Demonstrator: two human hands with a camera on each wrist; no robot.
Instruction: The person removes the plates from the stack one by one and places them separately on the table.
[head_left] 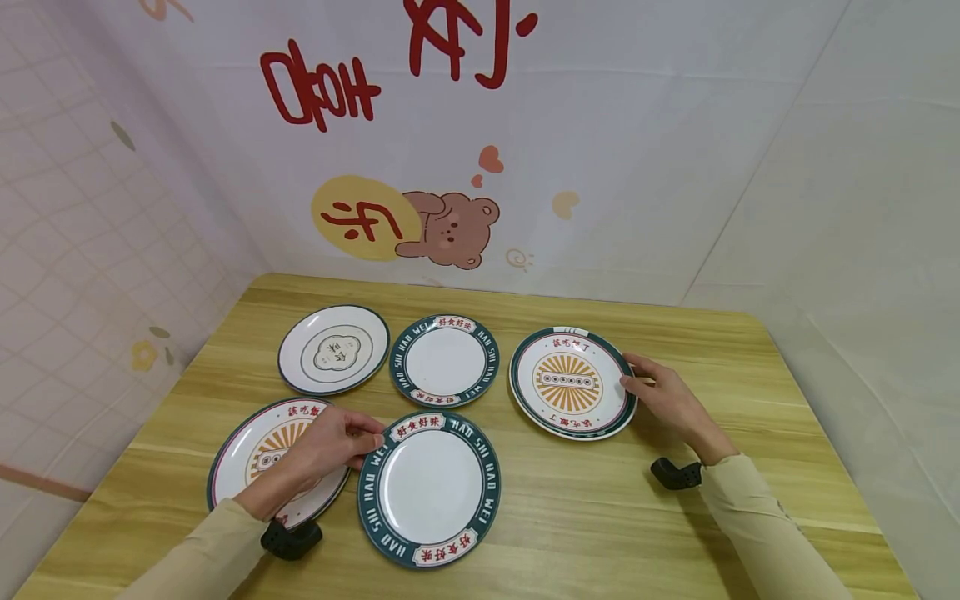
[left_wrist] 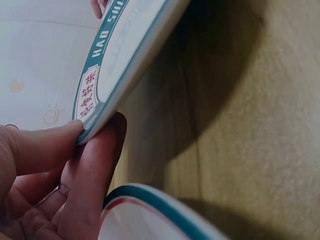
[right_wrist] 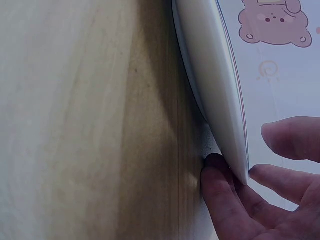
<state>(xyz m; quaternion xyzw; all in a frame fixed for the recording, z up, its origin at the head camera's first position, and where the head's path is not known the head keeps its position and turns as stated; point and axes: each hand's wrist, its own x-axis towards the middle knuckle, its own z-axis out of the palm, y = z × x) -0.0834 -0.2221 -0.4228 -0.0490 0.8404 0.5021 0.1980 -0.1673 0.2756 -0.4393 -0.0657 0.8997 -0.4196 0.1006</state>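
My left hand (head_left: 333, 442) pinches the upper-left rim of a green-rimmed plate (head_left: 431, 487) with a white middle. In the left wrist view the thumb lies over that rim, fingers beneath, and the plate stands tilted above the table. My right hand (head_left: 667, 400) is at the right edge of a sunburst plate (head_left: 567, 383). In the right wrist view its fingertips (right_wrist: 217, 180) touch the rim from below and the side, while the thumb stands apart. Another rim shows beneath this plate. A second sunburst plate (head_left: 243, 450) lies partly behind my left hand and forearm.
A smaller green-rimmed plate (head_left: 444, 362) sits at the back middle. Left of it is a white plate (head_left: 345, 321) with a thin dark rim and a central emblem. The wooden table (head_left: 600, 517) meets a printed cloth wall (head_left: 615, 200) at the back.
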